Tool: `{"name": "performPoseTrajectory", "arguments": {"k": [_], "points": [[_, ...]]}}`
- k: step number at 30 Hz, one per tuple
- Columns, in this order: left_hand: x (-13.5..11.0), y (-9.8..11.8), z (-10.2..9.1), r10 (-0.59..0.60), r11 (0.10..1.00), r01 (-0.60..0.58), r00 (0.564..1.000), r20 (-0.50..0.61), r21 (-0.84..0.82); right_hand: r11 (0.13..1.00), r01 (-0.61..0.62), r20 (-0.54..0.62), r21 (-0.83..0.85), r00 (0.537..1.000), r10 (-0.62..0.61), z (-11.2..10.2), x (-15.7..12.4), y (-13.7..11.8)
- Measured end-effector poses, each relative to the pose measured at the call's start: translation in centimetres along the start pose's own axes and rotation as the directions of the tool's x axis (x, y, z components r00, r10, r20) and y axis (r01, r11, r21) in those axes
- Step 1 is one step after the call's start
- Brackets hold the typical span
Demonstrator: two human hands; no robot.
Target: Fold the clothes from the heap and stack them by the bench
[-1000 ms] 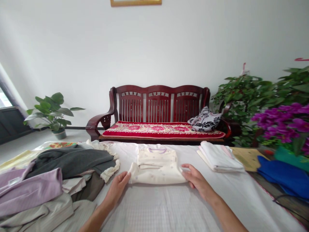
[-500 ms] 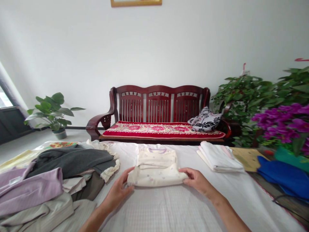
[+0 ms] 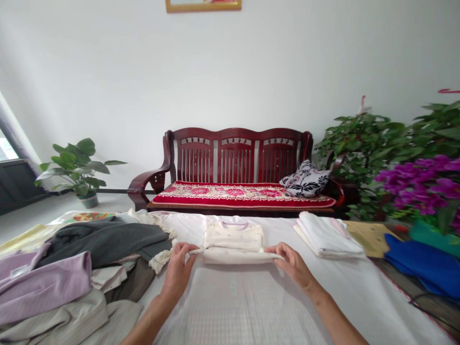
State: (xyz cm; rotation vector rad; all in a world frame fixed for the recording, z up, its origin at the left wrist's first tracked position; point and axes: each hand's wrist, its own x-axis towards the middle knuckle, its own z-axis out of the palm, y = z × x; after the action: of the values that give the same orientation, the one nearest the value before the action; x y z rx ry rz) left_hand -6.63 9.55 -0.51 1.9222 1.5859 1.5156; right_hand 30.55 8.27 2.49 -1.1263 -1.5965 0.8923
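Note:
A small cream shirt (image 3: 233, 236) with a lilac neckline and faint prints lies in the middle of the white-covered table (image 3: 230, 306), its neck pointing away from me. Its near part is folded over and lifted a little along the edge. My left hand (image 3: 182, 261) pinches the left end of that folded edge between thumb and fingers. At the right end, my right hand (image 3: 290, 261) grips the same edge in a similar pinch. Between my hands the fabric is stretched straight across.
On the left is a heap of loose clothes with a dark grey garment (image 3: 108, 239) and a lilac one (image 3: 53, 287). A folded white stack (image 3: 327, 235) lies right, near a blue cloth (image 3: 424, 263) and purple flowers (image 3: 424, 184). Behind stands a wooden bench (image 3: 235, 163).
Both hands have raised the shirt's near edge and carried it away from me, so the folded part looks narrower. My left hand has turned from a loose hold to a pinch.

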Motion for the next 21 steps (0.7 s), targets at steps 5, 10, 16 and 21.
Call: {"name": "performPoseTrajectory", "arguments": {"k": [5, 10, 16, 21], "points": [[3.1, -0.1, 2.4, -0.181, 0.973, 0.183, 0.983, 0.032, -0.138, 0.998, -0.045, -0.230, 0.049, 0.972, 0.055, 1.0, 2.8, 1.8], [7.3, -0.3, 5.0, -0.278, 0.958, 0.279, 0.960, 0.025, -0.059, 0.993, -0.083, -0.408, -0.090, 0.912, 0.039, 1.9, 7.4, 3.1], [10.6, -2.0, 7.5, -0.364, 0.931, 0.363, 0.931, 0.028, 0.038, 0.918, -0.272, -0.468, -0.287, 0.876, 0.114, 1.9, 11.1, 5.7], [9.9, -1.2, 8.0, -0.266, 0.950, 0.255, 0.963, 0.042, 0.178, 0.858, -0.306, -0.493, -0.413, 0.867, 0.072, 2.6, 10.7, 5.0]]}}
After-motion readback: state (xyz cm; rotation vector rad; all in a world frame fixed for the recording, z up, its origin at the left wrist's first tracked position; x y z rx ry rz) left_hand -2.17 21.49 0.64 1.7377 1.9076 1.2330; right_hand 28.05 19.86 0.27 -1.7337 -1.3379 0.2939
